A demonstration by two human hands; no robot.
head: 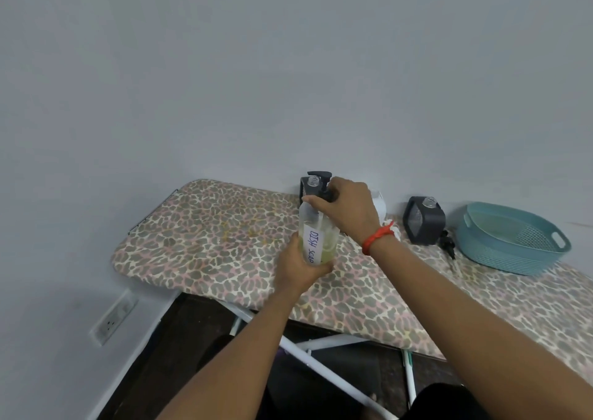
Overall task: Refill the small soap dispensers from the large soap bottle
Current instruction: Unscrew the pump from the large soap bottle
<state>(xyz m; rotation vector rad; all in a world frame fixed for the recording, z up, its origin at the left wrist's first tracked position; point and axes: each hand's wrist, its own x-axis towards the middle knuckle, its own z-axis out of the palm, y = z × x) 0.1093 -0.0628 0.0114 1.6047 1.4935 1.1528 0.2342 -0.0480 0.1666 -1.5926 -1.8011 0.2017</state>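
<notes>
Head view: my left hand (pixel 296 267) clasps the base of the soap bottle (pixel 316 233), upright over the leopard-print board (pixel 208 237). My right hand (pixel 348 208) grips its black pump (pixel 321 176); I see a small dispenser (pixel 423 224) further right

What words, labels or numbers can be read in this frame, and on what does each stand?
"DISH SOAP": handwritten in blue, running down the white paper label on the clear plastic pump bottle.
Nothing else legible: the dark grey square dispenser, the teal plastic basket and the white wall socket show no text.
</notes>
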